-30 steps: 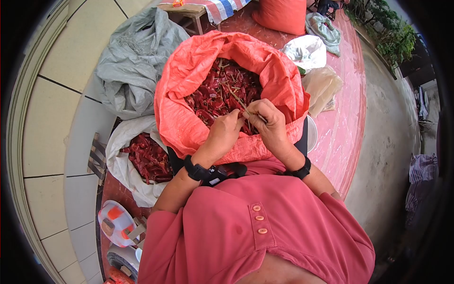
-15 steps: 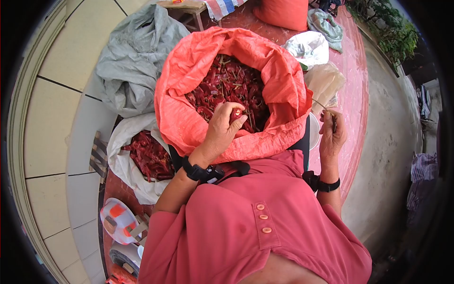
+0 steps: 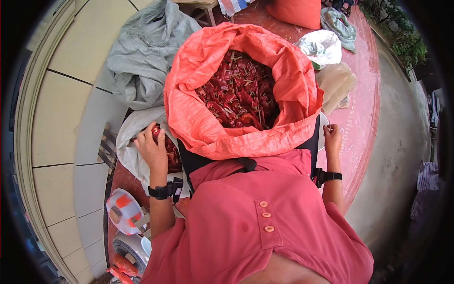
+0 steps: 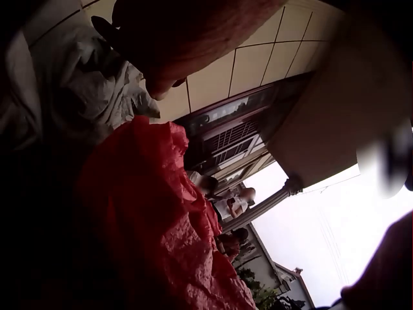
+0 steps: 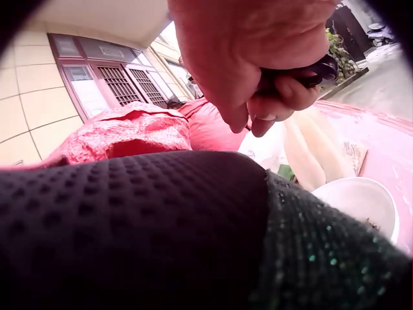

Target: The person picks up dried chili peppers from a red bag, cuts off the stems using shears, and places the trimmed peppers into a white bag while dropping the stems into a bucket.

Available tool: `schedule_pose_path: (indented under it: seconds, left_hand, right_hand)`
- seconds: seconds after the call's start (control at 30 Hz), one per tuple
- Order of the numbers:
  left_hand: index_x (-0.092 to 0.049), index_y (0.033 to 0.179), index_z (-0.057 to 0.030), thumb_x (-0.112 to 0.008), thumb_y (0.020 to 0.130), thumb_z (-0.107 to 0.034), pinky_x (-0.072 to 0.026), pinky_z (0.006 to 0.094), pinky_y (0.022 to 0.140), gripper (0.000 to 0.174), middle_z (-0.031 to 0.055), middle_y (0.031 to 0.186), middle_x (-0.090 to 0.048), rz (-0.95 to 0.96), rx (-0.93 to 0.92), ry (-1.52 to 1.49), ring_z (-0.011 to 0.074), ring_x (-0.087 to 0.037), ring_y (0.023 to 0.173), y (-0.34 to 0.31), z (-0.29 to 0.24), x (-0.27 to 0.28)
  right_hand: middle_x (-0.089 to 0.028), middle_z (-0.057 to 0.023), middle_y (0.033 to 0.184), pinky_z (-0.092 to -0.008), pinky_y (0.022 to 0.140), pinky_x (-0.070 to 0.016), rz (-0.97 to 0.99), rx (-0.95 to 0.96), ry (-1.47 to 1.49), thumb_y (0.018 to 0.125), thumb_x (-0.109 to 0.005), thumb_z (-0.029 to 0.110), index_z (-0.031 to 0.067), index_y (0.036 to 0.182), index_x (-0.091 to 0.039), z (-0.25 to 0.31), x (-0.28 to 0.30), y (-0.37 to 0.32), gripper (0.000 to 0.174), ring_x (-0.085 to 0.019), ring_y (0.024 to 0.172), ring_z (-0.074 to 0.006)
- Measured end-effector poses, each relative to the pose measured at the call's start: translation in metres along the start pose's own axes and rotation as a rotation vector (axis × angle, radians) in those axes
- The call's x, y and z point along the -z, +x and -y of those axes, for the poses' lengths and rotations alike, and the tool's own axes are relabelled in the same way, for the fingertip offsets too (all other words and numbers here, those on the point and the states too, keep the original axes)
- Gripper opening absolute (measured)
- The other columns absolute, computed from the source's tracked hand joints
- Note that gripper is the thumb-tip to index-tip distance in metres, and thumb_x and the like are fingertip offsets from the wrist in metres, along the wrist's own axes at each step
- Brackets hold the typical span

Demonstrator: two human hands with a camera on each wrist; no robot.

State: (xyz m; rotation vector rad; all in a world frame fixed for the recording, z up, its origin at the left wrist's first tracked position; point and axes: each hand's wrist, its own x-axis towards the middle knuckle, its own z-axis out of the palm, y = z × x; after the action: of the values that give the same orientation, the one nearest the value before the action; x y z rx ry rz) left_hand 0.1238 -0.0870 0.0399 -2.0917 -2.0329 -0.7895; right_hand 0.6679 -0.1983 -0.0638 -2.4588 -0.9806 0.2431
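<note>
My left hand [image 3: 152,150] is over the white sack [image 3: 130,127] at the left, with a red chili pepper [image 3: 156,131] between thumb and fingers. More red chilies [image 3: 173,158] show in that sack below the hand. On the lap stands a large red-orange sack [image 3: 187,109], its mouth rolled open, full of dried red chilies [image 3: 239,90] with stems. Out at the right, my right hand [image 3: 333,141] is beside the rim of a white bowl [image 3: 323,130]. In the right wrist view its fingers curl round a black-handled tool [image 5: 316,72]; the tool's working end is hidden.
A grey sack [image 3: 142,61] lies at the upper left. Beyond the bowl are a beige bag [image 3: 336,85] and a white bag [image 3: 321,47]. A full red sack [image 3: 295,12] stands farther back. Near my left elbow are a plastic basin [image 3: 124,208] and a slatted wooden piece [image 3: 108,146].
My left hand has carried the chili from over the big red sack to the white sack. The right hand pulled away with a stem, then moved slightly down beside the bowl; the stem no longer shows.
</note>
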Motion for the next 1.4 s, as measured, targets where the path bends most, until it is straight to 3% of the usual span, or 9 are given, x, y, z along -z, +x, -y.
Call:
schedule_pose_path:
  seconds: [0.2,0.4,0.53,0.6,0.7,0.93,1.13,1.27,1.4]
  left_hand:
    - [-0.058,0.122,-0.0092,-0.069,0.082,-0.016,-0.0373,0.0413,0.093,0.042,0.0144,0.109,-0.058,0.092,0.098,0.234,0.0326,-0.050,0.102,-0.012,0.071,-0.029]
    - [-0.060,0.108,-0.0033,-0.059,0.086,-0.008,-0.0454,0.0409,0.085,0.023,0.0132,0.094,-0.064,0.182,-0.304,-0.446,0.0310,-0.060,0.089,0.053,-0.090,-0.024]
    - [-0.051,0.129,-0.0056,-0.059,0.086,-0.016,-0.0506,0.0381,0.070,0.045,0.0159,0.095,-0.065,0.722,-0.028,-0.637,0.0287,-0.063,0.077,0.073,-0.127,-0.134]
    - [-0.043,0.138,-0.0072,-0.056,0.091,-0.020,-0.0507,0.0332,0.061,0.050,0.0150,0.111,-0.063,0.912,0.430,-0.769,0.0230,-0.064,0.074,0.088,-0.151,-0.135]
    - [-0.040,0.141,-0.0048,-0.046,0.097,-0.020,-0.0484,0.0270,0.057,0.047,0.0121,0.127,-0.056,0.798,0.644,-1.156,0.0168,-0.064,0.078,0.087,-0.125,-0.189]
    - [-0.065,0.113,-0.0053,-0.055,0.093,-0.017,-0.0477,0.0272,0.059,0.026,0.0070,0.092,-0.067,1.021,0.177,-0.879,0.0141,-0.063,0.073,0.037,-0.148,-0.123]
    - [-0.061,0.089,-0.0036,-0.064,0.079,-0.006,-0.0506,0.0361,0.068,0.010,0.0112,0.083,-0.059,0.379,-0.675,-0.690,0.0287,-0.060,0.080,0.001,-0.170,-0.056]
    - [-0.060,0.088,-0.0034,-0.063,0.077,-0.001,-0.0504,0.0352,0.067,0.011,0.0102,0.082,-0.057,0.322,-0.717,-0.674,0.0270,-0.060,0.078,0.002,-0.174,-0.043]
    - [-0.059,0.093,-0.0039,-0.065,0.076,-0.004,-0.0510,0.0349,0.071,0.018,0.0137,0.093,-0.059,0.298,-0.759,-0.592,0.0297,-0.060,0.082,0.005,-0.173,-0.039]
  right_hand:
    - [-0.061,-0.0098,0.068,-0.0313,0.063,-0.0474,-0.057,0.111,0.296,0.092,-0.061,0.021,0.0048,0.098,-0.063,0.092,0.043,-0.013,0.018,-0.059,0.063,-0.0182]
    - [-0.059,-0.0097,0.076,-0.0274,0.066,-0.0465,-0.067,0.385,0.442,0.090,-0.062,0.009,0.0039,0.095,-0.062,0.126,0.033,-0.027,0.007,-0.057,0.068,-0.0155]
    - [-0.057,-0.0098,0.076,-0.0274,0.066,-0.0460,0.013,0.468,0.430,0.088,-0.063,0.006,0.0035,0.094,-0.062,0.149,0.037,-0.040,0.007,-0.056,0.068,-0.0175]
    - [-0.057,-0.0097,0.075,-0.0276,0.065,-0.0458,0.008,0.474,0.432,0.087,-0.063,0.006,0.0034,0.094,-0.062,0.150,0.044,-0.044,0.007,-0.056,0.067,-0.0178]
    - [-0.055,-0.0077,0.071,-0.0271,0.061,-0.0450,0.021,0.412,0.448,0.088,-0.062,0.006,0.0031,0.092,-0.062,0.136,0.045,-0.043,0.005,-0.054,0.064,-0.0142]
    - [-0.056,-0.0006,0.071,-0.0237,0.061,-0.0436,0.163,0.307,0.519,0.089,-0.063,0.009,0.0033,0.092,-0.063,0.137,0.042,-0.043,0.007,-0.051,0.065,-0.0073]
    - [-0.059,0.0042,0.081,-0.0214,0.062,-0.0433,0.569,0.266,0.882,0.089,-0.066,0.015,0.0013,0.101,-0.064,0.189,0.018,-0.040,0.018,-0.051,0.068,-0.0063]
    - [-0.056,0.0060,0.086,-0.0180,0.060,-0.0363,0.879,0.165,1.006,0.091,-0.066,0.020,0.0034,0.112,-0.061,0.226,0.043,-0.047,0.028,-0.048,0.069,-0.0044]
    - [-0.059,0.0043,0.087,-0.0184,0.067,-0.0417,0.653,0.435,1.043,0.090,-0.065,0.009,0.0027,0.101,-0.063,0.225,0.013,-0.053,0.013,-0.051,0.076,-0.0027]
